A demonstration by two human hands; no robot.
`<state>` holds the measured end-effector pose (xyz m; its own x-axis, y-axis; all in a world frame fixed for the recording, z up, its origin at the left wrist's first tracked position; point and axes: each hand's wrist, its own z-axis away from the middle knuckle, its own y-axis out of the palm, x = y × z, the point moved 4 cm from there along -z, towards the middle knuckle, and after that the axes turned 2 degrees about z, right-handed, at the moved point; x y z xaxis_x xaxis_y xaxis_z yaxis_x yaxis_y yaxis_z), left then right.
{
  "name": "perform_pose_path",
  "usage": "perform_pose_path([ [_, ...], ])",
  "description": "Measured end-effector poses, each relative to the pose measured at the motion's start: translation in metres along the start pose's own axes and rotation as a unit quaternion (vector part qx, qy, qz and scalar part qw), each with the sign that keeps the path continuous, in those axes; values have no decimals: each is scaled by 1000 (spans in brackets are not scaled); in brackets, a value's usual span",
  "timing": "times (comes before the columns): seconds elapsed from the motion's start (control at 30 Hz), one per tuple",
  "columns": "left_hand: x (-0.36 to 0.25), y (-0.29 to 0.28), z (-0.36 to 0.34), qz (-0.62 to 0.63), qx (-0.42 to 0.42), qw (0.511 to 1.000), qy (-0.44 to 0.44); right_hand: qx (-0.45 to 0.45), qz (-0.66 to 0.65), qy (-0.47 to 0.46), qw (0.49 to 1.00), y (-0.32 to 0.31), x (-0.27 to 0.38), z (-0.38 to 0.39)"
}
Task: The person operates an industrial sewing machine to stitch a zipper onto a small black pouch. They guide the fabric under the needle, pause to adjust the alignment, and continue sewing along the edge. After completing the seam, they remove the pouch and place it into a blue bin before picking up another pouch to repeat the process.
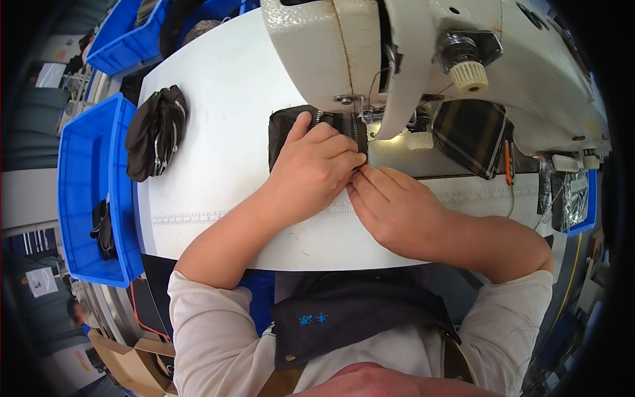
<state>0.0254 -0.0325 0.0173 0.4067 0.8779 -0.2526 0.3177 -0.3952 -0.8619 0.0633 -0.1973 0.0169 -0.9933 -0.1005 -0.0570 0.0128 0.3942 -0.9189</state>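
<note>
A dark brown fabric piece with metal zippers (283,127) lies on the white table under the sewing machine's needle area. My left hand (314,162) rests over it, fingers bent, with thumb and forefinger closed at its near right corner. At that same corner, my right hand (400,208) pinches the near edge with its fingers pressed together. The two hands' fingertips almost meet there, and they hide part of the edge. Above and close to the fingers stands the white sewing machine (324,46), its small lamp lighting the fabric's right side.
A bundle of dark zippered pieces (157,135) lies at the table's left. Beside it stands a blue bin (86,198) with a dark piece inside. Right of the needle are plaid fabric (473,135) and an orange-handled cutter (509,162). A ruler strip (192,217) crosses the table.
</note>
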Motion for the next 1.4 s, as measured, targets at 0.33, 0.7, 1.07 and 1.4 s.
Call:
perform_pose_path([
  [0.33, -4, 3, 3, 27, 1, 999, -29, 2, 1, 6, 1000, -1, 1, 1],
  [0.7, 4, 6, 0, 4, -24, 999, -42, -2, -6, 37, 999, 3, -9, -3],
  [1.07, 1, 3, -1, 35, -24, 998, -50, 6, -26, 23, 999, -2, -7, -2],
  [1.4, 2, 5, -3, 29, -24, 997, -63, -16, -1, 35, 999, 1, -11, -2],
])
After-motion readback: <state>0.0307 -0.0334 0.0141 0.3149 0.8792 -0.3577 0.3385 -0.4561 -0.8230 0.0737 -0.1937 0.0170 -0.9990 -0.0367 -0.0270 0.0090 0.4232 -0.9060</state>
